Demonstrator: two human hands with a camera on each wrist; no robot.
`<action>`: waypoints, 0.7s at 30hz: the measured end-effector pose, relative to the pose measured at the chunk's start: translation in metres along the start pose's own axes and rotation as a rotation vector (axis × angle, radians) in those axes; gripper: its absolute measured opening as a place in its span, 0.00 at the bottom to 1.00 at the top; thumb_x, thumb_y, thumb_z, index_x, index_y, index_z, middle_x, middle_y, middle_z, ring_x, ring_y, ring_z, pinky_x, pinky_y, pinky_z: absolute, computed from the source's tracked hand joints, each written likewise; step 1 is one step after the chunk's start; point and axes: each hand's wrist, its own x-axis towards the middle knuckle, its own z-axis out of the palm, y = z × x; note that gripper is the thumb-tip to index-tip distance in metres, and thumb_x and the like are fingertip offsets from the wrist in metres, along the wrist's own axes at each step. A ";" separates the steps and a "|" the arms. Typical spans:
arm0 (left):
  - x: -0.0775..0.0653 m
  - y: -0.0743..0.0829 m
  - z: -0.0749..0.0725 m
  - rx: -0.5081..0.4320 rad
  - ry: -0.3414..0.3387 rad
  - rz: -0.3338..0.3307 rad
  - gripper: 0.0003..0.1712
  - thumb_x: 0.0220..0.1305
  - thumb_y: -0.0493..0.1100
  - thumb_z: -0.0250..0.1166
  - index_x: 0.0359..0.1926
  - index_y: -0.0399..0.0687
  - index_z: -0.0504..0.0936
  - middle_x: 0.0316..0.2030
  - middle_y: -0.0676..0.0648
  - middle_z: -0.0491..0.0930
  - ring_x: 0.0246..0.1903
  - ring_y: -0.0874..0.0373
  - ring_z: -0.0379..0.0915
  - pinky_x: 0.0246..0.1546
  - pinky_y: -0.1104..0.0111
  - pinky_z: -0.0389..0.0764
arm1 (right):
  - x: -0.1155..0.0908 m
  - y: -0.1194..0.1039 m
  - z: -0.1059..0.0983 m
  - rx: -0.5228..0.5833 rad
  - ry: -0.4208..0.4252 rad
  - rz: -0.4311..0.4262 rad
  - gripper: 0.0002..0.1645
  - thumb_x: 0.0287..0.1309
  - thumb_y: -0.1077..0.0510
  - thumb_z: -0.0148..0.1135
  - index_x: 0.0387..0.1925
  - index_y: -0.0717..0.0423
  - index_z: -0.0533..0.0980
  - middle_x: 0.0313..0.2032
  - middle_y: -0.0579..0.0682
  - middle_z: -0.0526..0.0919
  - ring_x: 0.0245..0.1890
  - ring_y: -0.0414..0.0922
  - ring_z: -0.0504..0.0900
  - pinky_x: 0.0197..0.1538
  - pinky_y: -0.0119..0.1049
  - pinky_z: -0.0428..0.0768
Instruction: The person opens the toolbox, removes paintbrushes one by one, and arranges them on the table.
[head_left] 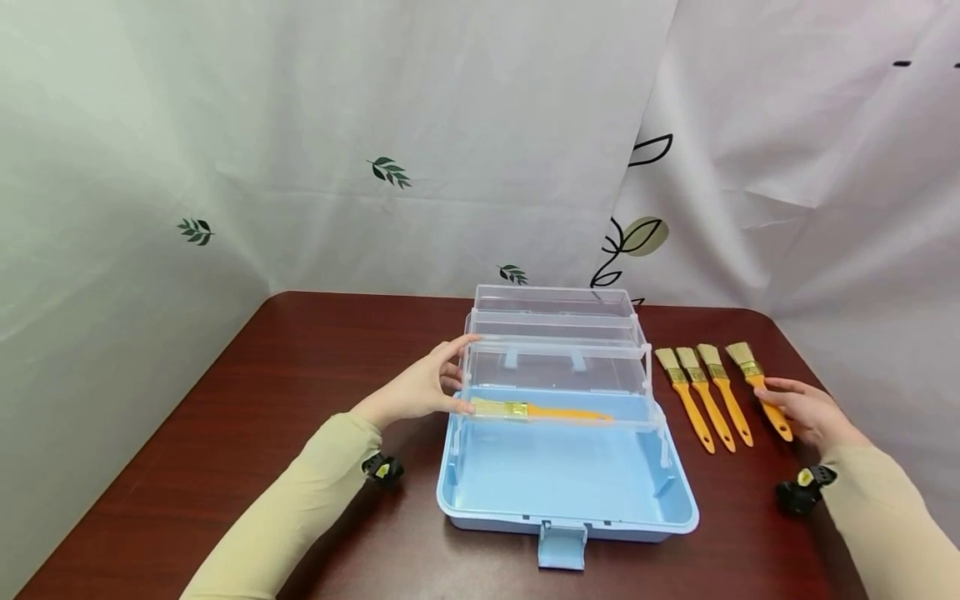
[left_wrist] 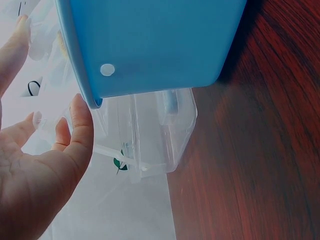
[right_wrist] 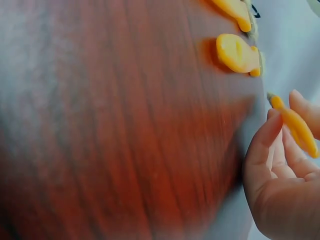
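Note:
A light blue toolbox sits with its stepped clear plastic trays raised at the back. One paintbrush with a yellow handle lies lengthwise in the front tray, bristles to the left. My left hand grips that tray's left end, thumb at the front corner and index finger farther back. In the left wrist view the fingers stand beside the blue wall. At the right, my right hand pinches another paintbrush by its handle, bristles pointing away; the right wrist view shows the handle between thumb and fingers.
Three more paintbrushes lie side by side between the box and my right hand. The box's front latch hangs down over the dark wooden table. A pale curtain stands behind the table.

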 end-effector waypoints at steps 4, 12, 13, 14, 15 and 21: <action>0.000 -0.001 0.000 -0.006 -0.003 0.011 0.58 0.44 0.38 0.77 0.72 0.58 0.52 0.59 0.41 0.58 0.46 0.51 0.71 0.51 0.61 0.77 | 0.000 -0.004 0.005 -0.053 0.021 -0.001 0.49 0.65 0.39 0.49 0.69 0.72 0.47 0.65 0.74 0.50 0.46 0.47 0.71 0.50 0.44 0.74; 0.002 -0.001 0.000 -0.007 0.000 -0.005 0.58 0.44 0.41 0.77 0.72 0.61 0.52 0.60 0.41 0.59 0.46 0.50 0.71 0.50 0.61 0.78 | 0.002 -0.007 0.009 -0.058 0.059 0.003 0.45 0.66 0.44 0.50 0.67 0.74 0.48 0.64 0.76 0.51 0.56 0.65 0.62 0.56 0.55 0.70; 0.002 -0.001 0.000 -0.007 0.000 -0.006 0.58 0.44 0.41 0.77 0.72 0.61 0.52 0.60 0.41 0.59 0.46 0.50 0.71 0.50 0.61 0.78 | 0.001 -0.007 0.010 -0.059 0.057 0.000 0.45 0.65 0.44 0.50 0.67 0.74 0.48 0.64 0.76 0.51 0.57 0.65 0.62 0.57 0.57 0.69; 0.002 -0.002 0.000 -0.006 0.000 -0.007 0.58 0.44 0.41 0.77 0.72 0.61 0.52 0.60 0.41 0.59 0.46 0.51 0.71 0.50 0.61 0.78 | 0.001 -0.007 0.010 -0.063 0.057 -0.003 0.46 0.65 0.43 0.50 0.67 0.74 0.48 0.64 0.76 0.50 0.57 0.66 0.61 0.58 0.58 0.68; 0.002 -0.002 0.000 -0.006 0.000 -0.006 0.58 0.44 0.41 0.77 0.72 0.61 0.52 0.60 0.41 0.58 0.46 0.51 0.71 0.50 0.61 0.78 | 0.001 -0.007 0.010 -0.071 0.057 -0.009 0.47 0.65 0.43 0.51 0.67 0.75 0.48 0.63 0.77 0.51 0.58 0.67 0.61 0.58 0.59 0.68; 0.001 -0.002 0.000 -0.006 0.001 -0.007 0.58 0.44 0.41 0.77 0.72 0.61 0.52 0.61 0.41 0.58 0.46 0.51 0.71 0.50 0.61 0.78 | 0.001 -0.007 0.010 -0.178 0.062 -0.073 0.46 0.64 0.44 0.54 0.64 0.78 0.52 0.60 0.78 0.56 0.50 0.62 0.72 0.52 0.56 0.75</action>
